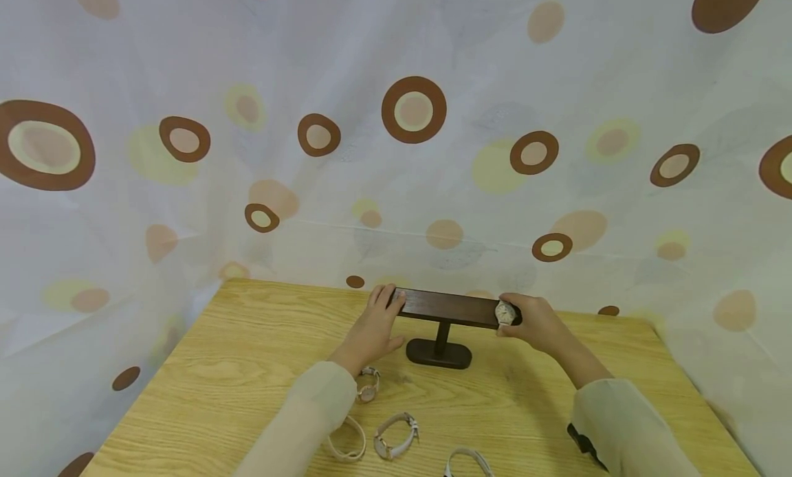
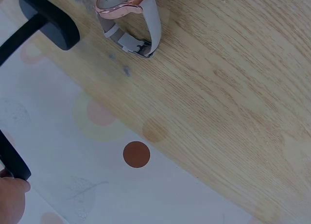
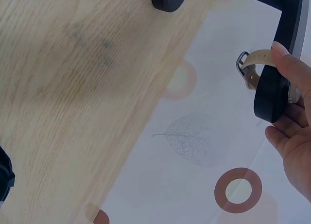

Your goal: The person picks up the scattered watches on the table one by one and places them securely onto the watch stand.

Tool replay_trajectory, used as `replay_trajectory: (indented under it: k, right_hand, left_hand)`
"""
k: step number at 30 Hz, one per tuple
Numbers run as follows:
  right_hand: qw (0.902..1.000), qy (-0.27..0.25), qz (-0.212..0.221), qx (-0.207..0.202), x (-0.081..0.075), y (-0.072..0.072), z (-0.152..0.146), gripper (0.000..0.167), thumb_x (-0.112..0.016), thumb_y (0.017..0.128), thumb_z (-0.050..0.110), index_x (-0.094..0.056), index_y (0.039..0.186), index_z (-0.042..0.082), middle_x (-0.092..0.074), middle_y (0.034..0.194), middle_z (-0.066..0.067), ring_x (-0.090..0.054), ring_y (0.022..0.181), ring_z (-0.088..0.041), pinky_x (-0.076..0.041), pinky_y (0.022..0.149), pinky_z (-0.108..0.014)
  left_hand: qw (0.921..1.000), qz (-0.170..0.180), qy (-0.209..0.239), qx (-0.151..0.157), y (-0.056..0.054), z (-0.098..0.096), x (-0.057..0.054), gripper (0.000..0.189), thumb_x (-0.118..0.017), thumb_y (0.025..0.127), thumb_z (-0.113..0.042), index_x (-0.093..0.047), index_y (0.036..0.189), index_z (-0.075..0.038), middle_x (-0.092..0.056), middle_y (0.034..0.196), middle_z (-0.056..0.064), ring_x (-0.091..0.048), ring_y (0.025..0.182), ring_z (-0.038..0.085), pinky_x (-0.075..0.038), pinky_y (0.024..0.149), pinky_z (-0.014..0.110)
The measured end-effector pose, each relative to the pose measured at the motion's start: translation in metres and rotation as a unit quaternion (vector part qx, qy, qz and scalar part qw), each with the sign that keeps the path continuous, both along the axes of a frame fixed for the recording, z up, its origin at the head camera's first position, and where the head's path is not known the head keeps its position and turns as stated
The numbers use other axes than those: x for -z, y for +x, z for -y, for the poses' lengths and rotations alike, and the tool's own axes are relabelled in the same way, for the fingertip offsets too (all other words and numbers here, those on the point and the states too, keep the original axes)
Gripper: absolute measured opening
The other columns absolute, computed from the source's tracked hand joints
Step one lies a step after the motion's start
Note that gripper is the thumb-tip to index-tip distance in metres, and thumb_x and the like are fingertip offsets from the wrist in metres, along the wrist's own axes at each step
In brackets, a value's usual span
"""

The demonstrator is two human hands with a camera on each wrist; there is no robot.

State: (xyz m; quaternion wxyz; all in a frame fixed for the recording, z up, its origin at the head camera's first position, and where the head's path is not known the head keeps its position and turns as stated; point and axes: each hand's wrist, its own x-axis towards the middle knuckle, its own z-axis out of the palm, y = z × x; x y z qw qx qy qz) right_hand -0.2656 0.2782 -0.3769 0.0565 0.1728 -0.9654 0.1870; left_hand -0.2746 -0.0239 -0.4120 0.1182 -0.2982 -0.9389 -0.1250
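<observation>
Gripping the left end of the display bar [image 1: 448, 308], my left hand [image 1: 370, 331] apparently steadies it against tipping. My right hand [image 1: 537, 324] pinches the watch [image 1: 504, 314], whose strap [image 3: 261, 58] loops round the bar's right end.

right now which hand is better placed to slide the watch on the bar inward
Probably the right hand: it grips the watch at one bar end, while the left hand touches the other.
</observation>
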Motion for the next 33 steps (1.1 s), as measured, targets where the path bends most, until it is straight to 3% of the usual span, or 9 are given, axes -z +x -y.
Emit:
replay_trajectory:
  k: [9, 33]
  right_hand:
    - [1.0, 0.005, -0.003, -0.004, -0.001, 0.0, 0.005, 0.062, -0.077, 0.074, 0.017, -0.051, 0.124, -0.01, -0.055, 0.123, -0.03, -0.056, 0.108, -0.044, -0.052, 0.085, -0.049]
    - [0.9993, 0.017, -0.028, -0.021, 0.0, -0.002, 0.015, 0.061, -0.078, 0.072, 0.017, -0.054, 0.121, -0.011, -0.057, 0.119, -0.03, -0.056, 0.108, -0.044, -0.05, 0.088, -0.051]
  left_hand:
    - [1.0, -0.008, -0.005, -0.001, -0.001, 0.001, 0.001, 0.072, -0.069, 0.084, -0.031, -0.035, 0.141, -0.002, -0.029, 0.145, 0.02, -0.027, 0.135, 0.036, -0.04, 0.106, 0.038]
    - [1.0, 0.005, 0.004, 0.003, -0.002, 0.0, 0.001, 0.075, -0.07, 0.083, -0.033, -0.035, 0.141, -0.002, -0.028, 0.145, 0.02, -0.026, 0.135, 0.037, -0.039, 0.108, 0.039]
